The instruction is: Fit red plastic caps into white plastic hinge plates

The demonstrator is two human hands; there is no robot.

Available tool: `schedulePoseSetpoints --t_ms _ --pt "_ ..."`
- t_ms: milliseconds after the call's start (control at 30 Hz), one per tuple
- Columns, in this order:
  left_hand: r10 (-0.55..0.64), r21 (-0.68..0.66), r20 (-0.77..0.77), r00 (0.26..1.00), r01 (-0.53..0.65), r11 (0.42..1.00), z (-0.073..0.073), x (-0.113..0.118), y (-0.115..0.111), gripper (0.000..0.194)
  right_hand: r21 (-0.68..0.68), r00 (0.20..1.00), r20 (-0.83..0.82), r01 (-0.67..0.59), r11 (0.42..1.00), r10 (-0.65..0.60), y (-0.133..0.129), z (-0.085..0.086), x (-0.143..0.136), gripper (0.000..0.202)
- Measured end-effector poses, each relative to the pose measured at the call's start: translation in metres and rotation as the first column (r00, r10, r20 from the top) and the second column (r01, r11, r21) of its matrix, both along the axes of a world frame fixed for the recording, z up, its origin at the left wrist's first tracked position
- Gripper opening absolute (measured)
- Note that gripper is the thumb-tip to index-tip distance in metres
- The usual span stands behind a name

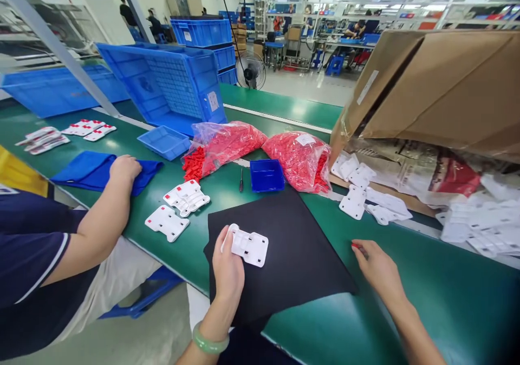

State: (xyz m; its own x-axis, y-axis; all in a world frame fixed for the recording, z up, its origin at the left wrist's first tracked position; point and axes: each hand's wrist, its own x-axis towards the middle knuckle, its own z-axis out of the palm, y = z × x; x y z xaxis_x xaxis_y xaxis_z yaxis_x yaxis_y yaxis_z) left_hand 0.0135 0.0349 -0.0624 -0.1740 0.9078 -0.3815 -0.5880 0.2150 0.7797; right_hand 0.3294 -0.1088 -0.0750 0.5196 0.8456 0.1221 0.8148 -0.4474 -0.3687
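Note:
My left hand point(228, 270) grips a white plastic plate point(255, 248) by its left end, with several small dark square holes showing in it. The plate is held over a black sheet point(292, 246) on the green table. Off to the right, my right hand point(376, 267) pinches a small red plastic piece point(356, 245) between thumb and fingertips, apart from the plate. Left of the sheet lie more white plates point(167, 223), some with red squares in them. Loose red pieces point(194, 163) spill from a clear bag point(233, 140).
A dark blue tray point(267, 176), a screwdriver point(241, 181) and a second bag of red pieces point(300, 156) lie beyond the sheet. At right, a cardboard box point(442, 94) tips out white plates point(483, 219). A co-worker's arm point(99, 219) rests on blue cloth point(89, 171) at left.

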Motion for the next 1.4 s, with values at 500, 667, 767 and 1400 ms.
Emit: schedulePoseSetpoints --t_ms 500,667,767,1400 --pt "-0.642 0.192 -0.187 0.744 0.669 0.718 0.060 -0.020 -0.065 0.024 0.407 0.435 -0.710 -0.387 0.827 0.553 0.055 0.077 -0.172 0.016" --pt "-0.683 0.077 0.179 0.708 0.682 0.727 0.053 -0.026 -0.057 0.022 0.391 0.421 -0.710 -0.432 0.813 0.565 0.054 0.074 -0.179 0.015" --pt "-0.663 0.059 0.308 0.683 0.681 0.730 0.054 -0.029 -0.052 0.019 0.404 0.577 -0.533 -0.470 0.785 0.619 0.051 0.080 -0.181 0.017" --pt "-0.617 0.180 -0.179 0.766 0.642 0.745 0.065 -0.039 -0.042 0.023 0.387 0.652 -0.066 -0.681 0.622 0.755 0.068 0.098 -0.182 0.025"
